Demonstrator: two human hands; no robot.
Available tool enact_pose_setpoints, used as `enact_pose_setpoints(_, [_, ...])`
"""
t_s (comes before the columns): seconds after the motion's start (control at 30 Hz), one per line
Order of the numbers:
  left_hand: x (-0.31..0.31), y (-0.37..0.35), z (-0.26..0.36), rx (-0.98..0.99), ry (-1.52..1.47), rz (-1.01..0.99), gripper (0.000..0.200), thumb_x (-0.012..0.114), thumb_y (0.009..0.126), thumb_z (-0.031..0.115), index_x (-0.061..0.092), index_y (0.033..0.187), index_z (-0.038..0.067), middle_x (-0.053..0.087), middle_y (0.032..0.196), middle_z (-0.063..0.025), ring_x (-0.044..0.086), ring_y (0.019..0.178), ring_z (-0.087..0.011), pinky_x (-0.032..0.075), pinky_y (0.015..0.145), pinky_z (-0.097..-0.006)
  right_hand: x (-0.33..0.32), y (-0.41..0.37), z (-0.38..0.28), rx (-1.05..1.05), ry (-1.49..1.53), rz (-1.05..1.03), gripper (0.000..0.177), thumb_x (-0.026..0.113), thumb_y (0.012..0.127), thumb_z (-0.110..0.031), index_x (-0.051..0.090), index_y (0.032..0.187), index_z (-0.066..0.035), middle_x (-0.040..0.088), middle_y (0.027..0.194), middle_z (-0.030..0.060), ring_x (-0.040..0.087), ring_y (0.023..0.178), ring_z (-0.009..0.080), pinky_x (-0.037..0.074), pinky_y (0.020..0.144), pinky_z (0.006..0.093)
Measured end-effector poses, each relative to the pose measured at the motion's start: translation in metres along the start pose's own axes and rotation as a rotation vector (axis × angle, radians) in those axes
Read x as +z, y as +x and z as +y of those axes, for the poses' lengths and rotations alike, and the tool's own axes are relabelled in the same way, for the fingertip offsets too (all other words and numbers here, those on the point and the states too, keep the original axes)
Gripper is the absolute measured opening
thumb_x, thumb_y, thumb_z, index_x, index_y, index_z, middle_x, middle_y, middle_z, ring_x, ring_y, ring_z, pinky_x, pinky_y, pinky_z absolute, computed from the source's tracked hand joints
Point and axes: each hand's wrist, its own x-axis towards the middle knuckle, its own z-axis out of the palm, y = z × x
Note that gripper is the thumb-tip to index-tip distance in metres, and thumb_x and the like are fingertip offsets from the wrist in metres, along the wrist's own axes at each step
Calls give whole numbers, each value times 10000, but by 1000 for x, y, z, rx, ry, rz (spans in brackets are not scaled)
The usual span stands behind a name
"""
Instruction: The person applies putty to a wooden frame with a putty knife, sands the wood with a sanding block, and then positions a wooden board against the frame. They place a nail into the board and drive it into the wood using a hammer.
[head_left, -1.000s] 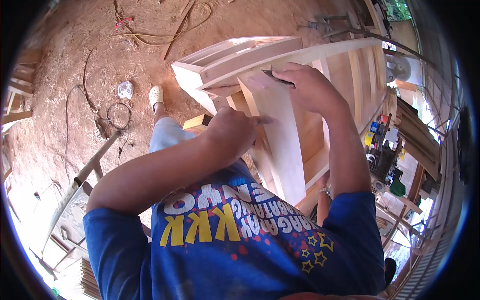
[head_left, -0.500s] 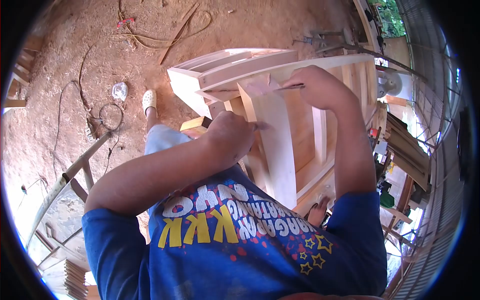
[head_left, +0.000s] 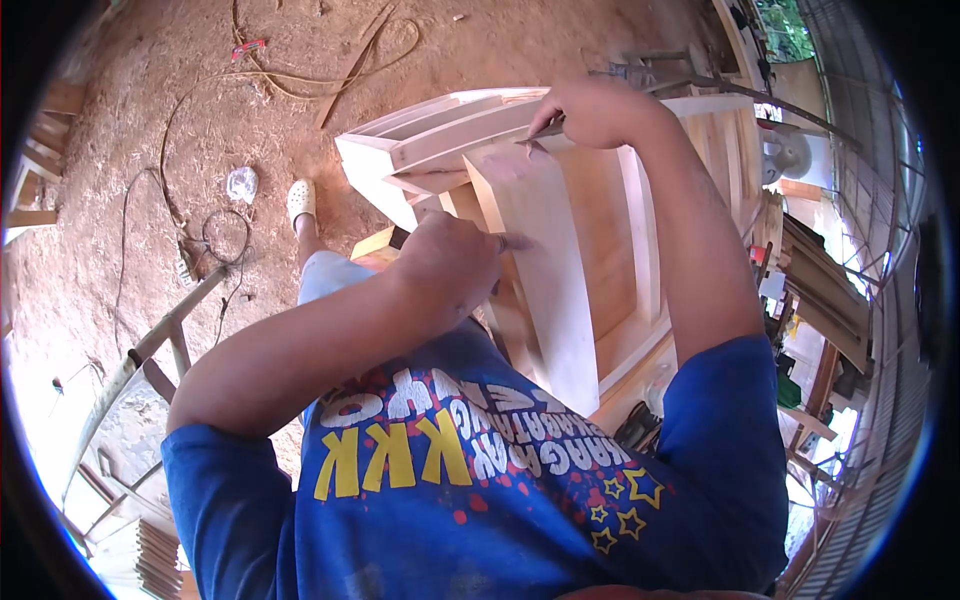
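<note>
A pale wooden frame piece (head_left: 545,270) with a long board stands in front of me, pinkish smears near its upper end. Over that end, my right hand (head_left: 590,113) is closed, fingertips pinching a small flat brownish piece (head_left: 535,148) against or just above the wood. Lower and to the left, my left hand (head_left: 447,262) is curled in a fist beside the board's edge. A blurred tip sticks out past its thumb; what it grips is mostly hidden. A yellowish wood block (head_left: 380,245) lies by the left wrist.
Another slatted wooden part (head_left: 470,135) lies behind. Cords (head_left: 300,90), a clear plastic bag (head_left: 241,184) and a red item (head_left: 248,47) are on the dirt floor. A foot in a cream clog (head_left: 300,200) stands left. Boards (head_left: 825,290) and a fan (head_left: 787,155) are at right.
My right hand has moved left and up along the board, bringing the small piece to its upper end. The left hand has shifted slightly left, still closed.
</note>
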Motion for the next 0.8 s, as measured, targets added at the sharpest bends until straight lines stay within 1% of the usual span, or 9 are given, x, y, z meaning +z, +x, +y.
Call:
enact_pose_setpoints(0.13, [-2, 2, 0, 18, 25, -8, 855, 718, 848, 125, 376, 1627, 201, 765, 836, -80, 776, 752, -254, 614, 698, -370, -11, -10, -12, 11, -47, -60, 550, 485, 757, 73, 818, 1127, -163, 777, 1092, 147, 726, 970, 347, 558, 837, 414])
enact_pose_setpoints(0.23, [-3, 0, 0, 19, 37, -19, 861, 720, 842, 119, 376, 1629, 185, 764, 831, -81, 775, 752, -253, 613, 706, -365, -10, -20, -18, 16, -71, -69, 547, 481, 753, 92, 820, 1114, -141, 773, 1098, 161, 728, 966, 337, 559, 850, 413])
enact_pose_setpoints(0.33, [-5, 0, 0, 14, 20, -31, 866, 726, 839, 124, 377, 1629, 187, 766, 835, -83, 776, 759, -255, 612, 729, -370, 11, -21, 2, -45, 76, 13, 547, 475, 747, 122, 817, 1106, -108, 767, 1095, 187, 725, 950, 336, 559, 866, 418])
enact_pose_setpoints(0.43, [-3, 2, -3, 15, -30, -38, 860, 727, 845, 136, 376, 1628, 193, 769, 845, -83, 776, 768, -262, 612, 738, -383, 16, -31, 4, -78, 124, 31, 553, 468, 744, 145, 812, 1110, -86, 762, 1070, 208, 721, 954, 333, 557, 895, 412])
enact_pose_setpoints(0.53, [0, 3, -5, 19, -88, -21, 854, 727, 851, 148, 375, 1627, 204, 770, 856, -92, 777, 776, -277, 613, 737, -397, 1, -36, 1, -39, 141, 0, 544, 475, 746, 140, 808, 1114, -83, 754, 1095, 213, 702, 1004, 350, 545, 932, 408])
enact_pose_setpoints(0.63, [1, 1, -6, 19, -77, -28, 836, 722, 874, 179, 365, 1629, 218, 768, 862, -106, 776, 779, -290, 612, 731, -404, -3, -26, 2, -56, 120, 134, 535, 493, 751, 126, 795, 1143, -77, 739, 1143, 216, 680, 1063, 368, 529, 968, 410])
enact_pose_setpoints(0.8, [1, 0, -6, 32, -57, -9, 792, 700, 936, 263, 338, 1639, 222, 764, 856, -107, 773, 754, -275, 607, 707, -394, 13, -2, -4, -75, 124, 153, 536, 504, 765, 127, 781, 1176, -77, 731, 1185, 200, 665, 1124, 381, 516, 997, 418])
